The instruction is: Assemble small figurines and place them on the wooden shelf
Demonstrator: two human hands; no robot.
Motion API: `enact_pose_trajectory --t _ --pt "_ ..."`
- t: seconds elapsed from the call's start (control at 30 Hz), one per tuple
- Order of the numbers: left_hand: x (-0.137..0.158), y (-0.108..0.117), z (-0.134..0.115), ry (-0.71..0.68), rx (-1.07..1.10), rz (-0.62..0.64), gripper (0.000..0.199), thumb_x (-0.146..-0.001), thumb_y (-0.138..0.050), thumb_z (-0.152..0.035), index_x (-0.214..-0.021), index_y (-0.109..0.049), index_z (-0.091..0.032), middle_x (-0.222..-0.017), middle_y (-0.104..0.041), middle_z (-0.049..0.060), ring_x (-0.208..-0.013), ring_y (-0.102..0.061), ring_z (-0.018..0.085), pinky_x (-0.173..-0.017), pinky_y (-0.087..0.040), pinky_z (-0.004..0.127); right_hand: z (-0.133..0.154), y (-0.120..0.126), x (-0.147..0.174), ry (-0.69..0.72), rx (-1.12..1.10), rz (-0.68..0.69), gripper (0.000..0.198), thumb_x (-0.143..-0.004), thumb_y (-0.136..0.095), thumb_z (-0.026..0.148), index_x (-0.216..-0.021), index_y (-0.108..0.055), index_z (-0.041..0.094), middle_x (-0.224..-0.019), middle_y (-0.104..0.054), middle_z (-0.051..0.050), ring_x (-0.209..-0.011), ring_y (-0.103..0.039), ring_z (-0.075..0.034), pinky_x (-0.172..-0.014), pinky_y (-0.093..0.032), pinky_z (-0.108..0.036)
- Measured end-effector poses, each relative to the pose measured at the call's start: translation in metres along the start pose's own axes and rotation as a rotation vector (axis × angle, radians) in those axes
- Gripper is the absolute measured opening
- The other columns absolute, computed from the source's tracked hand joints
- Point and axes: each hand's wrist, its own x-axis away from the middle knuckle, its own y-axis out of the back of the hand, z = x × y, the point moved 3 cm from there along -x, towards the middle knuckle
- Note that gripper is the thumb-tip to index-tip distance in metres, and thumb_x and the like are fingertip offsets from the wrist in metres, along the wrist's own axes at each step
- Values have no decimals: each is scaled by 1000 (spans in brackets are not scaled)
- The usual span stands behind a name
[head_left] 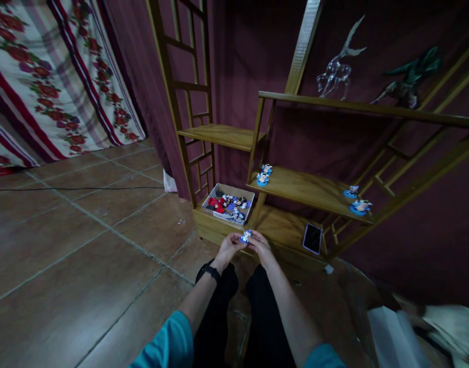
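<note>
Between my two hands, in front of the low shelf, is a small white-and-blue figurine (pixel 245 236) on a purplish base. My left hand (pixel 230 246) grips it from the left, fingers closed at its edge. From the other side my right hand (pixel 262 246) also has its fingers closed on it. Just beyond them, a shallow cardboard box (pixel 240 221) sits on the shelf's bottom board, holding several small figurines in red, black, white and purple (pixel 218 205).
The wooden shelf unit (pixel 295 186) bears figurines on blue bases at left (pixel 263 179) and right (pixel 360 206). A phone (pixel 312 238) lies on the bottom board. Above stand a clear deer ornament (pixel 336 71) and a dark green statue (pixel 410 76). A cable (pixel 84 188) crosses the tiled floor.
</note>
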Motion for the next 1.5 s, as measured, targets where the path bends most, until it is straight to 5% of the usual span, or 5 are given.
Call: enact_pose_trajectory --t 0.37,0.57,1.23,1.37,1.5 --pt "-5 -5 -3 46 -71 82 44 -47 -80 -25 -85 -62 -15 -80 -66 5 -75 -59 16 -75 -45 30 -1 0 -7 120 19 -99 38 -49 -75 34 -82 -62 20 -76 -66 -1 -73 -62 -20 -66 -48 -32" --pt "-9 -13 6 52 -87 243 45 -54 -78 -27 -95 -64 -15 -91 -68 9 -81 -61 19 -81 -45 31 -2 10 -7 219 62 -102 27 -54 -72 27 -77 -59 21 -72 -63 1 -73 -60 -18 -74 -46 -33" --pt "6 -32 -19 142 -80 357 53 -52 -79 -32 -101 -64 -19 -103 -67 10 -97 -60 25 -87 -44 36 9 20 17 334 272 -50 29 -63 -62 18 -91 -63 26 -85 -66 0 -83 -62 -21 -81 -46 -36" --pt "7 -23 -25 181 -88 284 52 -59 -75 -39 -105 -62 -20 -103 -66 10 -90 -62 23 -77 -47 33 29 26 28 345 178 -103 30 -63 -65 22 -93 -64 26 -85 -66 0 -83 -62 -21 -80 -47 -37" --pt "4 -10 -26 203 -70 227 52 -60 -73 -42 -106 -62 -19 -98 -66 9 -86 -63 22 -75 -47 31 84 48 36 389 93 -156 36 -62 -70 30 -96 -63 22 -87 -66 -3 -83 -62 -21 -81 -48 -38"
